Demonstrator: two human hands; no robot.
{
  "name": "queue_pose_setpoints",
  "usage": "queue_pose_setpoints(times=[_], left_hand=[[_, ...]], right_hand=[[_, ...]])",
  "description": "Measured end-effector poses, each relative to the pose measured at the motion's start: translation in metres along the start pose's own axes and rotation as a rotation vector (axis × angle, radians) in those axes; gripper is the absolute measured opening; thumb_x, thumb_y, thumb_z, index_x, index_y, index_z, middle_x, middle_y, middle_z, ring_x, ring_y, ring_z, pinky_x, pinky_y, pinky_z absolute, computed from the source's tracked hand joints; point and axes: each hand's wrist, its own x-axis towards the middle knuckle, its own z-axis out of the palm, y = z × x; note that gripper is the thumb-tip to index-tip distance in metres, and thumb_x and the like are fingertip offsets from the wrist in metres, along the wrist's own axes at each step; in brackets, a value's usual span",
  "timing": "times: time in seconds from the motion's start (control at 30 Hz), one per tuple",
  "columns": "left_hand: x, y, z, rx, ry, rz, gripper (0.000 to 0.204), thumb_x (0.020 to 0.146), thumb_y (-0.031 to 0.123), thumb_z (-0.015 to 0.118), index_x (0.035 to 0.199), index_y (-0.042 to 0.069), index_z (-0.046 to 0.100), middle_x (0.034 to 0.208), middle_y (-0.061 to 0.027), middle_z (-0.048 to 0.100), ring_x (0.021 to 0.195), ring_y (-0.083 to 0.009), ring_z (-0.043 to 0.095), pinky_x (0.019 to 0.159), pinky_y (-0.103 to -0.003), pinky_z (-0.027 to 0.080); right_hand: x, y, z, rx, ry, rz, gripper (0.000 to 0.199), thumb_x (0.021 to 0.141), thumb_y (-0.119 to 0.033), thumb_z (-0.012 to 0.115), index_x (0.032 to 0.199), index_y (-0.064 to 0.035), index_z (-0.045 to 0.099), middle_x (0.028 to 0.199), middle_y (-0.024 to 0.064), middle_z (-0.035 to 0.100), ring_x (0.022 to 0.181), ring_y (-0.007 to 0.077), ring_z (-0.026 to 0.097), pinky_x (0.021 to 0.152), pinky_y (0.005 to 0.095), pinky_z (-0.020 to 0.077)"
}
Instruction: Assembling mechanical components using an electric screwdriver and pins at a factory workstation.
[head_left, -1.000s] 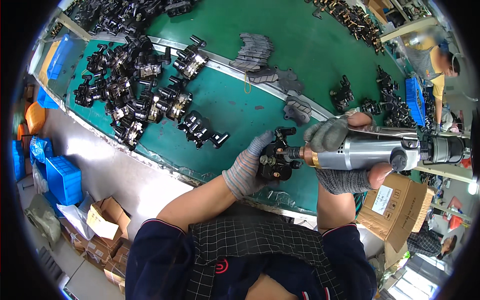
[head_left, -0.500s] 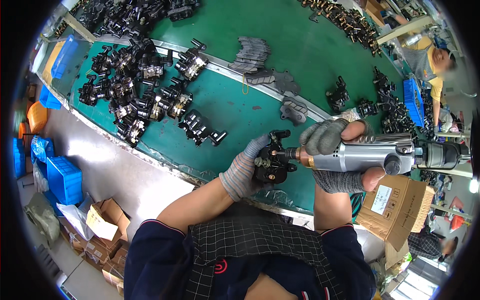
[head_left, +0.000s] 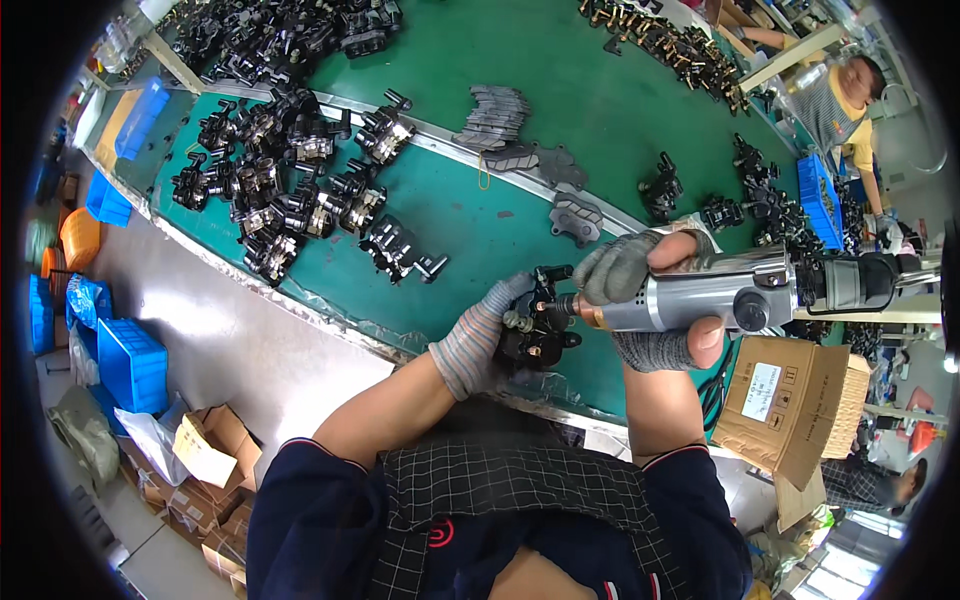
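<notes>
In my gloved left hand (head_left: 468,348) is a black brake caliper (head_left: 530,350), gripped from its left side above the bench's near edge. My right hand (head_left: 622,274), in a grey glove with bare fingertips, wraps around a silver power screwdriver (head_left: 685,297). The driver lies level, its nose pointing left and meeting the caliper's right side; the exact contact is too small to make out. A single brake pad (head_left: 577,218) lies just beyond the driver, near a stack of pads (head_left: 495,117). One caliper (head_left: 398,252) rests apart on the green mat.
Many calipers (head_left: 255,180) are heaped at left, with more (head_left: 765,190) at right. A metal strip (head_left: 430,145) crosses the bench. An open carton (head_left: 785,400) stands close to my right arm. Blue bins (head_left: 130,365) stand on the floor at left. Another person (head_left: 835,105) works at far right.
My hands, the caliper and the driver have shifted slightly left in view. The scene has also moved a little as my head turned. The driver's nose stays against the caliper.
</notes>
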Motion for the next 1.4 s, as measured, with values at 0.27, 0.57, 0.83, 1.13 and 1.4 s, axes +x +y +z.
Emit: queue_pose_setpoints(times=[0.27,0.57,0.83,1.13,1.4], left_hand=[[0.006,-0.002,-0.009,0.010,-0.090,-0.043,0.064,0.078,0.070,0.055,0.110,0.014,0.059,0.087,-0.0067,0.065,0.061,-0.0169,0.061,0.039,-0.027,0.041],[0.020,0.012,-0.006,-0.041,0.048,0.094,0.061,0.078,0.069,0.055,0.102,0.013,0.059,0.081,-0.0041,0.064,0.060,-0.0156,0.060,0.039,-0.027,0.038],[0.005,0.014,-0.006,0.021,0.054,0.103,0.059,0.078,0.068,0.057,0.100,0.013,0.059,0.078,-0.0015,0.063,0.061,-0.0157,0.061,0.040,-0.029,0.038],[0.000,-0.003,-0.001,0.007,0.054,0.105,0.059,0.078,0.068,0.057,0.100,0.013,0.060,0.079,-0.0005,0.064,0.062,-0.0147,0.062,0.040,-0.028,0.037],[0.006,-0.008,0.003,0.050,0.053,0.146,0.059,0.078,0.068,0.056,0.100,0.013,0.061,0.080,-0.0011,0.065,0.062,-0.0154,0.062,0.041,-0.030,0.040]], right_hand=[[-0.003,0.007,-0.002,0.044,0.094,-0.023,0.061,0.079,-0.057,0.062,0.106,-0.0050,0.046,0.068,0.0114,0.058,0.056,0.0252,0.059,0.056,0.0402,0.0433],[0.008,-0.010,0.000,0.058,0.063,-0.041,0.081,0.072,-0.063,0.068,0.123,-0.0033,0.048,0.067,0.0124,0.058,0.057,0.0259,0.060,0.057,0.0386,0.0458],[-0.005,-0.019,0.017,0.026,0.119,0.037,0.086,0.070,-0.063,0.070,0.127,-0.0024,0.046,0.067,0.0115,0.057,0.058,0.0252,0.059,0.055,0.0402,0.0488],[-0.016,-0.012,0.018,0.184,-0.041,-0.028,0.081,0.064,-0.064,0.074,0.108,-0.0021,0.047,0.069,0.0115,0.058,0.062,0.0251,0.058,0.066,0.0407,0.0462],[-0.022,-0.009,0.009,0.260,-0.086,-0.036,0.071,0.072,-0.059,0.072,0.110,-0.0037,0.048,0.064,0.0096,0.057,0.056,0.0235,0.056,0.061,0.0394,0.0458]])
